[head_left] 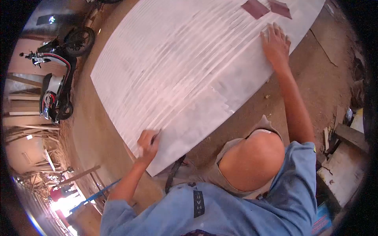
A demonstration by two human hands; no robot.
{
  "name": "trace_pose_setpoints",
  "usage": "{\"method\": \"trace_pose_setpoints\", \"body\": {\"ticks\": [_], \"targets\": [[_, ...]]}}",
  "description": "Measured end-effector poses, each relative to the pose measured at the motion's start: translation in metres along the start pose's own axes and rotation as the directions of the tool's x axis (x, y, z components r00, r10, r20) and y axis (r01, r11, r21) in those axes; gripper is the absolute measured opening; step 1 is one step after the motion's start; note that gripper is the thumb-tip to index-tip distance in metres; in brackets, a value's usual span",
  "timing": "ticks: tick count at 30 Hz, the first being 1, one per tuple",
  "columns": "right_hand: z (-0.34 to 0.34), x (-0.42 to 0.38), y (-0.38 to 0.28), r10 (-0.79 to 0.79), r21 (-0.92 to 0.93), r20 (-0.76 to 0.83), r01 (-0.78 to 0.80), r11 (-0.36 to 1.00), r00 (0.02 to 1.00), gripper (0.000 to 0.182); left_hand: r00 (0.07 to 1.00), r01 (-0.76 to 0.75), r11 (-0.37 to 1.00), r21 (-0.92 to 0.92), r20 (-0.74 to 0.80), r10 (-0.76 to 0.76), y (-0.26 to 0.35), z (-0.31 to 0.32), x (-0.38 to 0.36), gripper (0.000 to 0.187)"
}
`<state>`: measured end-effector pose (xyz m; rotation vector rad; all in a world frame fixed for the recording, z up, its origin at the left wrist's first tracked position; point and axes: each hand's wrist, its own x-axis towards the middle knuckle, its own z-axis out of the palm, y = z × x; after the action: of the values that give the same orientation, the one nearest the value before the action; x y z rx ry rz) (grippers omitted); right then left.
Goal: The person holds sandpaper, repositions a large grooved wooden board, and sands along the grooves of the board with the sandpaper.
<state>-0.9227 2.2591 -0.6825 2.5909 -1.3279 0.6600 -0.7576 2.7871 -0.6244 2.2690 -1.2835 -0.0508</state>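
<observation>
A large white ribbed panel (185, 67) lies at a slant before me, with pale, dusty-looking patches over its grooves. At its near left end my left hand (147, 142) is curled, partly smeared by motion. A small dark flat piece (156, 136) shows between its fingers; its kind is hard to make out. My right hand (277, 45) rests on the panel near the right edge, fingers spread and holding nothing. Just beyond it, two reddish-brown sheets that look like sandpaper, one on the left (255, 8) and one on the right (280, 8), lie on the panel.
A motorcycle (59, 74) stands on the left by stacked boards (29, 106). My bent knee (254, 159) is close to the panel's near edge. Wooden blocks and boards (342, 173) lie on the right. Brown ground (315, 67) surrounds the panel.
</observation>
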Motion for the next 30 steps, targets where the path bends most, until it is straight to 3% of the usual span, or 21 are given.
{"method": "trace_pose_setpoints", "body": {"ticks": [2,4,6,7,9,11,13,15,17,20,22,23,24,26,28,29,30], "targets": [[0.004,0.001,0.001,-0.022,-0.034,-0.003,0.022,0.999,1.0,0.053,0.992,-0.117,0.993,0.01,0.052,0.116,0.024,0.037,0.055,0.009],[0.002,0.001,0.002,-0.023,-0.001,-0.026,0.023,1.0,0.999,0.054,0.969,-0.247,0.961,-0.126,-0.01,0.248,0.072,0.084,0.133,0.008],[0.005,0.0,0.006,-0.029,-0.05,-0.019,0.028,0.998,0.999,0.054,0.938,-0.347,0.931,-0.112,-0.054,0.343,0.1,0.14,0.205,0.009],[0.004,0.0,0.004,-0.031,-0.078,-0.016,0.03,0.996,0.999,0.053,0.936,-0.351,0.925,-0.146,-0.096,0.34,0.114,0.155,0.235,0.009],[0.007,0.001,0.012,-0.015,0.049,0.017,0.014,0.999,1.0,0.054,0.952,-0.304,0.951,-0.059,-0.056,0.3,0.122,0.164,0.245,0.006],[0.022,0.004,0.027,-0.088,0.01,0.04,0.087,0.996,0.995,0.054,0.96,-0.273,0.96,-0.06,-0.077,0.268,0.089,0.123,0.19,0.008],[0.039,0.014,0.056,-0.365,-0.234,0.121,0.384,0.893,0.923,0.055,0.963,-0.27,0.963,-0.013,-0.01,0.269,0.035,0.077,0.112,0.009],[0.031,0.004,0.042,-0.146,-0.031,-0.032,0.145,0.989,0.989,0.052,0.984,-0.162,0.977,0.14,0.093,0.15,-0.03,0.007,0.009,0.012],[0.023,0.002,0.031,-0.142,-0.067,-0.002,0.141,0.988,0.99,0.051,0.996,-0.083,0.96,0.267,-0.011,0.09,-0.09,-0.051,-0.081,0.01],[0.02,0.008,0.026,-0.156,-0.142,0.061,0.164,0.976,0.986,0.052,0.997,-0.006,0.981,0.192,-0.072,0.02,-0.076,-0.065,-0.094,0.011],[0.006,0.008,0.019,-0.053,-0.139,0.171,0.077,0.987,0.984,0.052,0.994,-0.024,0.991,0.132,-0.105,0.038,-0.046,-0.01,-0.055,0.012],[0.008,0.006,0.019,-0.067,-0.142,0.16,0.09,0.986,0.985,0.052,0.999,0.001,0.995,0.095,-0.036,0.003,-0.019,0.004,-0.024,0.014],[0.018,0.002,0.022,-0.04,-0.143,0.113,0.056,0.988,0.993,0.051,0.981,-0.088,0.995,0.036,-0.17,0.093,-0.004,0.032,0.001,0.009],[0.02,-0.002,0.02,-0.029,-0.132,0.073,0.039,0.99,0.997,0.05,0.999,-0.051,0.999,-0.015,-0.013,0.05,0.027,0.037,0.039,0.015],[0.009,-0.002,0.018,-0.034,-0.098,0.119,0.046,0.994,0.992,0.05,0.998,-0.056,0.998,0.031,-0.028,0.057,0.01,0.026,0.014,0.011],[0.004,-0.003,0.02,-0.137,-0.227,0.2,0.182,0.957,0.97,0.051,0.996,-0.086,0.993,0.075,-0.031,0.088,-0.003,0.018,-0.001,0.008],[0.003,-0.001,0.015,-0.144,-0.22,0.203,0.188,0.957,0.969,0.051,0.995,-0.08,0.99,0.115,-0.044,0.085,-0.024,-0.003,-0.031,0.009]]}}
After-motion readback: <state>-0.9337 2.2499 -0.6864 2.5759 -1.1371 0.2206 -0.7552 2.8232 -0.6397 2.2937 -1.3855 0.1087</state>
